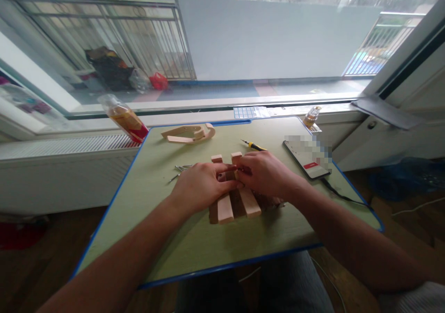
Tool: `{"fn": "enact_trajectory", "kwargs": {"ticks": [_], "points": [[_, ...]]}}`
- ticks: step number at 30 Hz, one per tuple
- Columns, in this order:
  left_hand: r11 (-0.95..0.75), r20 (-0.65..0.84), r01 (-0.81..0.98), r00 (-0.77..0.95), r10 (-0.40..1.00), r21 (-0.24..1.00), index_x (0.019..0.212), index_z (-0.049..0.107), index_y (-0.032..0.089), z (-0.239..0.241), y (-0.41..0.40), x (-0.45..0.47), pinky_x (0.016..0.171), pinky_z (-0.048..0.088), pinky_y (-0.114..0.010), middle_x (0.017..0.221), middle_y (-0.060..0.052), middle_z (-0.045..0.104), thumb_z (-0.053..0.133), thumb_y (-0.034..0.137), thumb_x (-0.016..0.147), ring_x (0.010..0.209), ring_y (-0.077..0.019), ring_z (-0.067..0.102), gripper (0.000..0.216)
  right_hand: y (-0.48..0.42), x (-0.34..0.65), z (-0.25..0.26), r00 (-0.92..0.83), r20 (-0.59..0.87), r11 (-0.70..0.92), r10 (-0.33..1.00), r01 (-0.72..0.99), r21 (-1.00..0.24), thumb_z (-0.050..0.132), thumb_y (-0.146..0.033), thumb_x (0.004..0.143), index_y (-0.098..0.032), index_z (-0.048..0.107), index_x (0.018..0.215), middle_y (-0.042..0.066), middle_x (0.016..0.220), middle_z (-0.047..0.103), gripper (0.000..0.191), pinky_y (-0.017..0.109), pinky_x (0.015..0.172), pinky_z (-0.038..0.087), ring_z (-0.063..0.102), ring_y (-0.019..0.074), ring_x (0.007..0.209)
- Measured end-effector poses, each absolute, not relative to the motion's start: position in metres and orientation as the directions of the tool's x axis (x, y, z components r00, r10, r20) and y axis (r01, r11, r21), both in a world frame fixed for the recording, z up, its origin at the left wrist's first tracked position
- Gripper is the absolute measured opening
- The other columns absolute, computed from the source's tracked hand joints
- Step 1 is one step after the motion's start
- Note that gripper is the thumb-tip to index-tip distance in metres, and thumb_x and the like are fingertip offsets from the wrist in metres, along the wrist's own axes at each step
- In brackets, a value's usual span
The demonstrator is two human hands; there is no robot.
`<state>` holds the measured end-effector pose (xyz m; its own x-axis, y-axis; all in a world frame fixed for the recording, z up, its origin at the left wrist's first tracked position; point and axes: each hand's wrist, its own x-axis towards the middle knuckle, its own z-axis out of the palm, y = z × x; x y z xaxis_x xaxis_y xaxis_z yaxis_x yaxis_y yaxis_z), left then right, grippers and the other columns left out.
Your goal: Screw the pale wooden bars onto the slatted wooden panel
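Two pale wooden slats (239, 201) lie side by side near the middle of the green table (194, 239), joined over a darker piece between them. My left hand (201, 185) rests on the slats with its fingers curled, fingertips pressed at the gap. My right hand (264, 174) meets it from the right, fingers pinched at the same spot. What the fingertips hold there is too small to make out.
A curved wooden part (189, 134) lies at the table's far side. A yellow-handled screwdriver (253, 145) and a phone (308, 157) with a cable sit to the right. Small metal pieces (181, 169) lie left of my hands. A tilted bottle (123, 117) leans at the windowsill.
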<state>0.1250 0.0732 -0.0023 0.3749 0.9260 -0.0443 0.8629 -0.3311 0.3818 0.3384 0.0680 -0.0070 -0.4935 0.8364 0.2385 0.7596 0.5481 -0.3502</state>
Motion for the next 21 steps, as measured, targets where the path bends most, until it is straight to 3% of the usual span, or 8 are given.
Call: {"fn": "enact_trajectory", "kwargs": {"ticks": [6,16,21], "points": [[-0.341,-0.050,0.859,0.388,0.920,0.381,0.120,0.084,0.046,0.000,0.071,0.125,0.066,0.038,-0.030,0.093,0.000,0.083,0.072,0.071,0.086,0.083,-0.0243,0.074,0.044,0.064,0.336,-0.003,-0.483,0.220,0.531,0.847,0.767,-0.360,0.064,-0.019,0.092,-0.018,0.071,0.082,0.002,0.073,0.069,0.013,0.029,0.065,0.031,0.044,0.0131,0.064],[-0.344,-0.010,0.844,0.382,0.924,0.412,0.127,0.082,0.046,-0.001,0.067,0.121,0.067,0.040,-0.029,0.092,-0.001,0.083,0.074,0.073,0.084,0.081,-0.0240,0.074,0.051,0.056,0.336,0.003,-0.483,0.219,0.530,0.848,0.780,-0.332,0.063,-0.026,0.098,-0.019,0.073,0.084,0.005,0.080,0.074,0.018,0.031,0.065,0.033,0.054,0.0152,0.068],[-0.357,0.003,0.834,0.392,0.920,0.422,0.129,0.081,0.045,-0.001,0.067,0.118,0.065,0.039,-0.028,0.087,-0.001,0.082,0.072,0.077,0.084,0.078,-0.0230,0.073,0.056,0.061,0.349,0.005,-0.458,0.204,0.499,0.865,0.748,-0.438,0.069,-0.029,0.092,-0.020,0.081,0.088,0.004,0.081,0.077,0.015,0.029,0.068,0.041,0.063,0.0156,0.071]]}}
